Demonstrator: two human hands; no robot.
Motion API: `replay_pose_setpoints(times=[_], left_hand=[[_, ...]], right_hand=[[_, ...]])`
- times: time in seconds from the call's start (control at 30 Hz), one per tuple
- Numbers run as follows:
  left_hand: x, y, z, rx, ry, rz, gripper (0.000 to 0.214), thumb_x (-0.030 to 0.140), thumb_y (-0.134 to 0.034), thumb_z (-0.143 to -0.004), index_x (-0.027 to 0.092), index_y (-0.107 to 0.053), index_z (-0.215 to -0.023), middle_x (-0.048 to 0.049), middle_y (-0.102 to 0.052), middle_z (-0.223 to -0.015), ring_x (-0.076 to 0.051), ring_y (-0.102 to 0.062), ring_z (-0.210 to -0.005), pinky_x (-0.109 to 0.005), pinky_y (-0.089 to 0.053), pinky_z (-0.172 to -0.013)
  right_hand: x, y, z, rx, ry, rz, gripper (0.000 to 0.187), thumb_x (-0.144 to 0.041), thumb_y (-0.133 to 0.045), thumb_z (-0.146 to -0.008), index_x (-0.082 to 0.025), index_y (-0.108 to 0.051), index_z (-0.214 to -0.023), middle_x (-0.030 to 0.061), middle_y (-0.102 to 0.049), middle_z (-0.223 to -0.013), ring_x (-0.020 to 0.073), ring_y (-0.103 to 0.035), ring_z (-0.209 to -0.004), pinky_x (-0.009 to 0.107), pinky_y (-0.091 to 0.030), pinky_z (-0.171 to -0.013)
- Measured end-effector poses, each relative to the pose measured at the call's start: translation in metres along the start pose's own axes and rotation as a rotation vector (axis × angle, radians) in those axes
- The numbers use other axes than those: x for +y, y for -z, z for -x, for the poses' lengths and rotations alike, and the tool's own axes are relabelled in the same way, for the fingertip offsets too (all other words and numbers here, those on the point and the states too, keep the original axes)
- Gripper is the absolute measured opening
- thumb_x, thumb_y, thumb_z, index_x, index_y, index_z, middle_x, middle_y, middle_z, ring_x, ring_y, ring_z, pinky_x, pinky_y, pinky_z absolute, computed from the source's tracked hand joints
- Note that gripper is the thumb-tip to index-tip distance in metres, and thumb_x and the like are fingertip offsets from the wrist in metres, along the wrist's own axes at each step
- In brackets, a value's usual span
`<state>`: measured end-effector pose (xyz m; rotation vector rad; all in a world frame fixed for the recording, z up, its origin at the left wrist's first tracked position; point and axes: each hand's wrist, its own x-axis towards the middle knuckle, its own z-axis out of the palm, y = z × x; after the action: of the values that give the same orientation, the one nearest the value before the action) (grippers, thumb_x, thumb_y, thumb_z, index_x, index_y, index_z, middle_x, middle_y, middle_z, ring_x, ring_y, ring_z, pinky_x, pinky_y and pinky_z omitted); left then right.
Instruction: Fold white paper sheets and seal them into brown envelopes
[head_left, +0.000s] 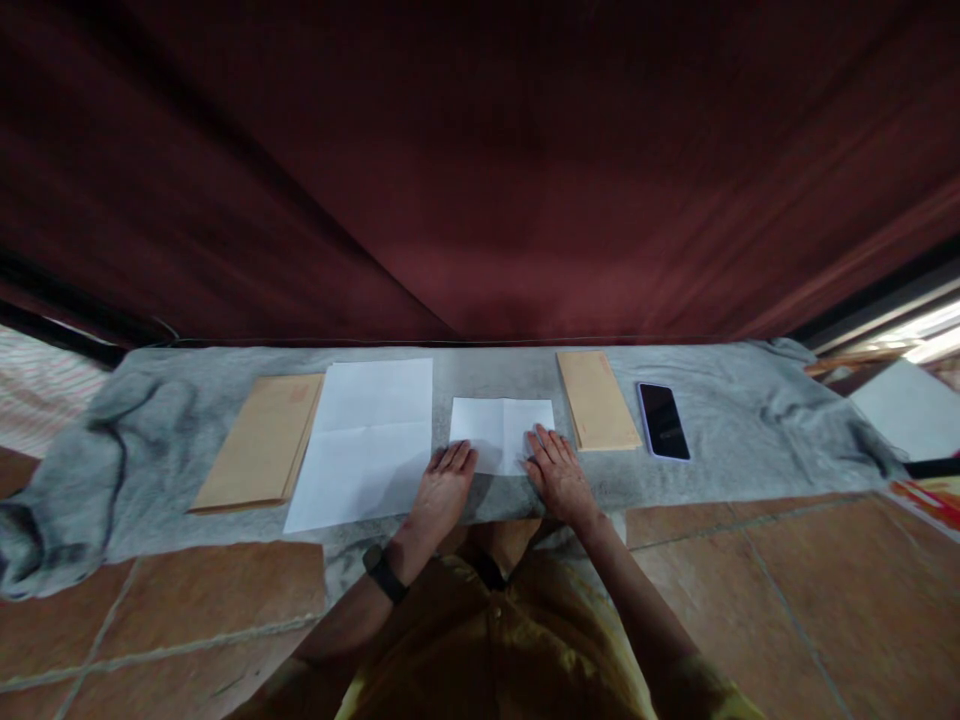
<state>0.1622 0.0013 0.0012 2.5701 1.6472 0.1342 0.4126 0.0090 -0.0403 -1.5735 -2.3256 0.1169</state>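
A folded sheet of white paper (501, 435) lies in front of me, with a crease running down its middle. My left hand (444, 485) rests at its lower left corner, fingers stretched out flat. On the lower right corner lies my right hand (559, 470), its fingers spread. Left of the folded sheet is a stack of larger white sheets (364, 440), creased across the middle. Brown envelopes (259, 440) lie in a pile at the far left. More brown envelopes (596, 400) lie just right of the folded sheet.
A grey cloth (750, 430) covers the narrow table. On its right part lies a phone (664, 420) with a dark screen and pale purple case. A dark red curtain (480, 200) hangs along the back edge. Tiled floor (720, 570) shows below.
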Motion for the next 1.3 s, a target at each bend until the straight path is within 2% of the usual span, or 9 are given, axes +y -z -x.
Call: replay_pose_setpoints(times=[0.17, 0.33, 0.57, 0.7, 0.83, 0.97, 1.07, 1.17, 1.3], left_hand=[[-0.004, 0.0, 0.003, 0.069, 0.012, 0.037, 0.042, 0.004, -0.049, -0.09, 0.015, -0.068, -0.126, -0.0163, -0.064, -0.138, -0.029, -0.06, -0.129, -0.045, -0.05, -0.107], [-0.003, 0.005, 0.003, 0.11, 0.012, 0.051, 0.041, 0.005, -0.048, -0.091, 0.015, -0.069, -0.125, -0.0148, -0.066, -0.135, -0.028, -0.061, -0.128, -0.044, -0.052, -0.105], [0.0, 0.014, 0.004, 0.155, 0.001, 0.089, 0.039, 0.006, -0.047, -0.092, 0.015, -0.069, -0.123, -0.0156, -0.069, -0.13, -0.029, -0.063, -0.125, -0.045, -0.053, -0.104], [0.001, 0.018, 0.004, 0.184, 0.008, 0.085, 0.037, 0.009, -0.046, -0.094, 0.016, -0.07, -0.122, -0.0136, -0.071, -0.128, -0.028, -0.064, -0.123, -0.043, -0.053, -0.104], [0.002, 0.027, 0.005, 0.247, 0.055, 0.125, 0.048, 0.012, -0.043, -0.096, 0.018, -0.056, -0.141, -0.0125, -0.062, -0.142, -0.027, -0.06, -0.129, -0.043, -0.049, -0.108], [0.0, 0.036, 0.006, 0.344, 0.141, 0.223, 0.07, 0.015, -0.046, -0.095, 0.022, -0.024, -0.16, -0.0114, -0.038, -0.162, -0.027, -0.043, -0.145, -0.043, -0.039, -0.118], [-0.006, 0.033, 0.004, 0.418, 0.238, 0.347, 0.077, 0.021, -0.05, -0.095, 0.022, -0.013, -0.162, -0.0127, -0.029, -0.166, -0.028, -0.033, -0.151, -0.046, -0.034, -0.122], [-0.015, 0.02, 0.003, 0.464, 0.341, 0.528, 0.079, 0.029, -0.054, -0.095, 0.021, -0.013, -0.162, -0.0151, -0.031, -0.165, -0.029, -0.033, -0.15, -0.048, -0.037, -0.12], [-0.022, 0.0, 0.003, 0.453, 0.405, 0.777, 0.074, 0.033, -0.058, -0.093, 0.022, -0.025, -0.159, -0.0161, -0.041, -0.158, -0.029, -0.049, -0.139, -0.046, -0.05, -0.108]], right_hand=[[-0.006, 0.003, 0.002, -0.008, 0.009, 0.017, 0.053, -0.038, -0.043, -0.105, -0.013, -0.044, -0.151, 0.0176, -0.039, -0.16, 0.033, -0.036, -0.148, 0.055, -0.031, -0.12], [-0.016, 0.006, 0.002, -0.016, 0.063, -0.04, 0.059, -0.041, -0.047, -0.103, -0.018, -0.036, -0.156, 0.0147, -0.042, -0.159, 0.0296, -0.035, -0.149, 0.056, -0.027, -0.122], [-0.037, 0.007, -0.006, 0.008, 0.09, -0.129, 0.058, -0.019, -0.041, -0.1, -0.02, -0.035, -0.157, 0.0111, -0.046, -0.157, 0.0235, -0.044, -0.144, 0.05, -0.031, -0.123], [-0.043, 0.013, -0.014, 0.023, 0.088, -0.13, 0.057, -0.015, -0.04, -0.098, -0.021, -0.042, -0.154, 0.0111, -0.047, -0.156, 0.0246, -0.046, -0.142, 0.047, -0.035, -0.12], [-0.044, 0.027, -0.023, 0.015, 0.075, -0.129, 0.054, -0.015, -0.041, -0.097, -0.021, -0.049, -0.15, 0.0096, -0.049, -0.154, 0.0262, -0.048, -0.14, 0.045, -0.04, -0.117], [-0.045, 0.043, -0.029, 0.081, 0.008, -0.216, 0.05, -0.016, -0.038, -0.098, -0.021, -0.054, -0.146, 0.0089, -0.054, -0.15, 0.0247, -0.053, -0.135, 0.042, -0.044, -0.115], [-0.045, 0.059, -0.032, 0.158, -0.081, -0.362, 0.049, -0.02, -0.039, -0.098, -0.024, -0.056, -0.144, 0.0072, -0.058, -0.146, 0.0234, -0.056, -0.132, 0.041, -0.046, -0.113], [-0.047, 0.075, -0.037, 0.228, -0.183, -0.587, 0.043, -0.027, -0.042, -0.099, -0.026, -0.062, -0.137, 0.0062, -0.064, -0.139, 0.024, -0.06, -0.127, 0.041, -0.048, -0.11], [-0.049, 0.087, -0.045, 0.316, -0.397, -0.96, 0.037, -0.041, -0.051, -0.096, -0.022, -0.071, -0.12, 0.0061, -0.074, -0.118, 0.0247, -0.068, -0.109, 0.04, -0.054, -0.096]])
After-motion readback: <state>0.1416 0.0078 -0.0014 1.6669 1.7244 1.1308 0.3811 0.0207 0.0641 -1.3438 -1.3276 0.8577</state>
